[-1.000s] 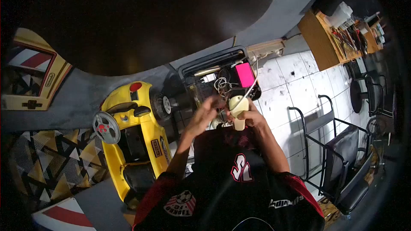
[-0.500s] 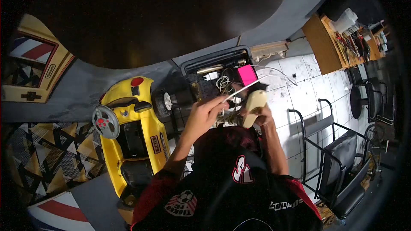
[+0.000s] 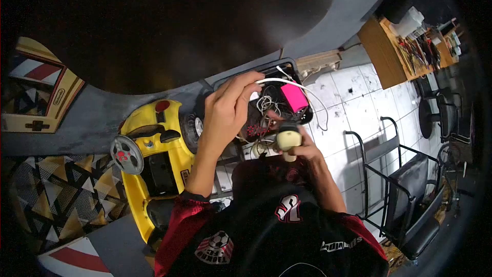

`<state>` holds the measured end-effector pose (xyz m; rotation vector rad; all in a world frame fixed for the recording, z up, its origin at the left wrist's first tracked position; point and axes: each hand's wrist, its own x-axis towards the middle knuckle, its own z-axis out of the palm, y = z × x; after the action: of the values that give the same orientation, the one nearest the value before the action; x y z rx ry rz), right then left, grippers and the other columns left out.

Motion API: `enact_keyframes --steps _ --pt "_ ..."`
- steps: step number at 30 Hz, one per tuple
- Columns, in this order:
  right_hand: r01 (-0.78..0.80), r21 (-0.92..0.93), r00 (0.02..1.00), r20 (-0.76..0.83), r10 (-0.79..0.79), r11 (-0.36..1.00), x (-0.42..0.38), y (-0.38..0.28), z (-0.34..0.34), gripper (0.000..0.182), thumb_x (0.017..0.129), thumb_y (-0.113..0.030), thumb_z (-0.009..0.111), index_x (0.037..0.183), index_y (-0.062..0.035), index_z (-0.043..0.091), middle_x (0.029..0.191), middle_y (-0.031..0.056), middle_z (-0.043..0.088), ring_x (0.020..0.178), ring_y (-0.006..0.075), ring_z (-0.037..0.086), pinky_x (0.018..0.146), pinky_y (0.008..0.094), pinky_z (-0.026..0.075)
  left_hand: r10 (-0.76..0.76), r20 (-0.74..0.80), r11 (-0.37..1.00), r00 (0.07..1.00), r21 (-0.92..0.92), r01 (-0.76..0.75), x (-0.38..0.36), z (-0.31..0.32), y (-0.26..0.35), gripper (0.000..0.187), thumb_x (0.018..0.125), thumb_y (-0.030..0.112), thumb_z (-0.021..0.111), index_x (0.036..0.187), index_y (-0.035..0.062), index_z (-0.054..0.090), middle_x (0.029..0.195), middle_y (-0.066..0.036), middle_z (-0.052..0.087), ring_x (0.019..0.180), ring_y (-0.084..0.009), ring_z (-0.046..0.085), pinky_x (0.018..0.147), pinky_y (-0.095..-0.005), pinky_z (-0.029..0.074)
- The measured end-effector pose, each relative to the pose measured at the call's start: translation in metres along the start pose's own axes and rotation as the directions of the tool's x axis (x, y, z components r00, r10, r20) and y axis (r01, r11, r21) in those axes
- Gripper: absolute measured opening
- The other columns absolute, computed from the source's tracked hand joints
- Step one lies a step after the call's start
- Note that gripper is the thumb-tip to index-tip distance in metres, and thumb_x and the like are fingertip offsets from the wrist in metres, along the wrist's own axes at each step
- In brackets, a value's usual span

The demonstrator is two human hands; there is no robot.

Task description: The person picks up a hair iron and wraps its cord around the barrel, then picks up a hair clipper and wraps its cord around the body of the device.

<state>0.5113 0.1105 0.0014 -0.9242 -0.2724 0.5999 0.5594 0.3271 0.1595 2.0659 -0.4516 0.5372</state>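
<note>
A white cable (image 3: 302, 87) is pinched between the fingertips of my left hand (image 3: 228, 105), over a black bin (image 3: 302, 67). From the fingers it arcs right and hangs down past the bin's right side. My right hand (image 3: 306, 150) is wrapped around a cream-coloured handheld device (image 3: 288, 139) with a rounded body and a dark end, just below the bin. In the bin lie a bright pink box (image 3: 293, 97) and a tangle of thin pale cord (image 3: 267, 104). My left hand hides part of the bin's left side.
To the left stands a yellow ride-on toy car (image 3: 177, 156) with a grey steering wheel (image 3: 126, 154). A black-framed chair (image 3: 407, 179) is on the white tiled floor at right. Farther back, a wooden desk (image 3: 379, 54) carries several tools. A dark rounded surface fills the top.
My left hand has moved up and left over the bin with the white cable. My right hand has lowered slightly and turned the cream device, so its dark end now shows.
</note>
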Motion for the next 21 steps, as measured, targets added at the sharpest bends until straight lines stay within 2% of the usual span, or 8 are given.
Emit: enact_keyframes --steps 3,6,8,10,12,15,18,21 --pt "0.124 0.176 0.945 -0.322 -0.062 0.977 -0.027 0.010 -0.028 0.078 0.054 -0.007 0.065 0.130 0.0000 0.045 0.118 0.0150 0.059 0.083 0.0249 0.066 0.071 0.0384 0.058 -0.007 0.075 1.000 0.997 -0.014 0.008 -0.001 -0.009 -0.005 0.015 0.088 0.002 0.061 0.102 0.0022 0.065 0.089 -0.012 0.070 0.080 -0.0214 0.070 0.070 -0.0293 0.052" --pt "0.313 -0.023 0.878 -0.374 -0.299 0.949 -0.028 -0.009 -0.052 0.076 0.065 -0.023 0.071 0.131 -0.0013 0.041 0.102 0.0128 0.061 0.072 0.0206 0.061 0.063 0.0322 0.050 0.022 0.184 1.000 0.983 -0.016 -0.019 -0.008 -0.014 -0.016 0.015 0.088 0.002 0.061 0.102 0.0022 0.066 0.090 -0.010 0.070 0.078 -0.0215 0.069 0.069 -0.0300 0.052" --pt "0.461 -0.006 0.806 -0.416 -0.422 0.887 -0.024 -0.010 -0.070 0.076 0.071 -0.033 0.074 0.133 -0.0042 0.041 0.124 0.0118 0.053 0.074 0.0185 0.057 0.064 0.0318 0.048 -0.029 0.289 0.997 0.957 -0.067 0.050 -0.016 -0.016 -0.026 0.017 0.086 0.004 0.065 0.103 0.0033 0.066 0.095 -0.011 0.069 0.079 -0.0213 0.068 0.069 -0.0307 0.052" --pt "0.514 -0.020 0.781 -0.402 -0.478 0.857 -0.016 -0.038 -0.062 0.074 0.077 -0.039 0.072 0.135 -0.0060 0.040 0.154 0.0083 0.027 0.071 0.0161 0.049 0.065 0.0310 0.046 -0.153 0.450 0.978 0.880 -0.060 0.201 -0.027 -0.020 -0.031 0.017 0.085 0.005 0.065 0.102 0.0038 0.066 0.096 -0.011 0.069 0.079 -0.0220 0.068 0.068 -0.0312 0.051" --pt "0.533 -0.134 0.742 -0.399 -0.538 0.835 -0.015 -0.054 -0.059 0.074 0.078 -0.040 0.071 0.135 -0.0050 0.039 0.152 0.0157 0.029 0.072 0.0159 0.052 0.065 0.0290 0.046 -0.257 0.580 0.953 0.773 0.017 0.304 -0.041 -0.026 -0.052 0.017 0.083 0.007 0.063 0.100 0.0040 0.065 0.092 -0.012 0.066 0.076 -0.0236 0.065 0.067 -0.0325 0.050" --pt "0.505 -0.181 0.717 -0.456 -0.527 0.844 -0.020 -0.061 -0.069 0.073 0.079 -0.039 0.071 0.135 -0.0047 0.039 0.149 0.0204 0.033 0.074 0.0164 0.053 0.067 0.0279 0.047 -0.409 0.540 0.912 0.735 0.211 0.352 -0.076 -0.037 -0.106 0.014 0.082 0.005 0.059 0.095 0.0032 0.064 0.089 -0.015 0.064 0.081 -0.0299 0.065 0.069 -0.0369 0.050" --pt "0.527 -0.162 0.674 -0.519 -0.526 0.834 -0.022 -0.059 -0.076 0.073 0.079 -0.039 0.071 0.134 -0.0045 0.039 0.148 0.0216 0.035 0.076 0.0171 0.054 0.068 0.0286 0.048 -0.444 0.113 0.862 0.889 0.324 0.390 -0.116 -0.035 -0.150 0.011 0.082 0.005 0.059 0.091 0.0025 0.063 0.081 -0.015 0.062 0.075 -0.0298 0.064 0.066 -0.0380 0.049" --pt "0.529 -0.186 0.669 -0.510 -0.541 0.828 -0.025 -0.063 -0.085 0.075 0.079 -0.041 0.071 0.134 -0.0026 0.038 0.146 0.0197 0.037 0.082 0.0179 0.055 0.072 0.0306 0.049 -0.454 -0.201 0.824 0.868 0.277 0.495 -0.132 -0.045 -0.161 0.014 0.089 0.007 0.058 0.101 0.0011 0.064 0.088 -0.014 0.067 0.083 -0.0225 0.067 0.075 -0.0319 0.050"
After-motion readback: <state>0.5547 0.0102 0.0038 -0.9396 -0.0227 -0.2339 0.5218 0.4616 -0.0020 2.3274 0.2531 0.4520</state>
